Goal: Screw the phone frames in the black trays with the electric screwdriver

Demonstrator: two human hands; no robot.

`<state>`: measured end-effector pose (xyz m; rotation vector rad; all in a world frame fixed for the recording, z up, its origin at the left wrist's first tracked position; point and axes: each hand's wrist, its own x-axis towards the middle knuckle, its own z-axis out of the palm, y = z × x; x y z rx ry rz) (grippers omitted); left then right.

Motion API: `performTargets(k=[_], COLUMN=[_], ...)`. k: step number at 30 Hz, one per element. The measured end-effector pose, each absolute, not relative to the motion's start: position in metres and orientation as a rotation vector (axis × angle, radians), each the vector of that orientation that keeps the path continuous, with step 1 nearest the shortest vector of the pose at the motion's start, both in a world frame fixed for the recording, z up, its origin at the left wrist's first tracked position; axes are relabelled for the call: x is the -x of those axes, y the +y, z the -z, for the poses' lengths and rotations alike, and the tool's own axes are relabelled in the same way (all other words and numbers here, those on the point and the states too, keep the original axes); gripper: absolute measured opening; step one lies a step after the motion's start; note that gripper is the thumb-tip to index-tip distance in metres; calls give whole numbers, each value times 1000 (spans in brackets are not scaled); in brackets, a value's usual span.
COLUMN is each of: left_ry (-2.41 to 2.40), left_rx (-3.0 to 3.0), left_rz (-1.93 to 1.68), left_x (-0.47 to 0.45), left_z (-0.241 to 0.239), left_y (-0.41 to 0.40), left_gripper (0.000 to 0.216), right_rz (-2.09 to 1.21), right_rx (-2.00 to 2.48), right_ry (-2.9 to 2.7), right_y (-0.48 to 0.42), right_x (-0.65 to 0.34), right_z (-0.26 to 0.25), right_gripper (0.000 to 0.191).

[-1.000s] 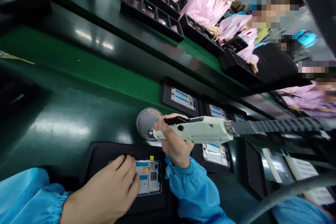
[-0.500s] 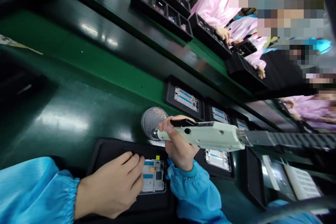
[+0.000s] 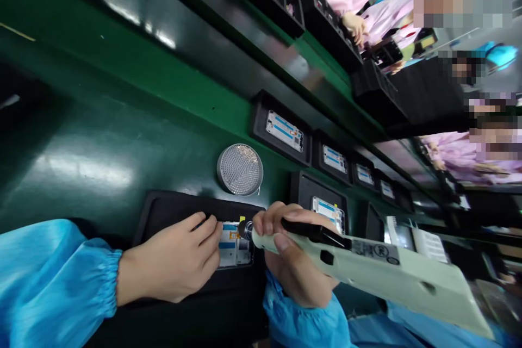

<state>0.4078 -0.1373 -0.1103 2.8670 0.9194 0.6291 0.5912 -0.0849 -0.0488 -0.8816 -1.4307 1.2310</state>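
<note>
Left hand [image 3: 179, 261] lower left of frame, fingers pressing down on phone frame [image 3: 234, 247] in black tray [image 3: 163, 212], right hand [image 3: 291, 261] lower centre gripping pale electric screwdriver [image 3: 367, 272], tip over the frame, round mesh dish [image 3: 240, 169] just above.

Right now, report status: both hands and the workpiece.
Left hand flat on phone assembly in black fixture. Right hand grips electric screwdriver, tip over the assembly. Perforated round dish behind, apart.

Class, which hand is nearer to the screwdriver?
Right. The right hand grips the screwdriver near its tip; the left hand rests left of the tip, on the phone.
</note>
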Motion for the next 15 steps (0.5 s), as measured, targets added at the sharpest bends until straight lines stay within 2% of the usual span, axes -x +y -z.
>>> performTargets(k=[15], left_ry=[927], left_rx=[-2893], left_rz=[-596], left_x=[-410], left_z=[108], left_y=[-138], left_gripper=[34], right_rz=[-1297], right_rx=[823], right_ry=[-1430], right_y=[-83], right_x=[-581], right_z=[54], right_gripper=[26])
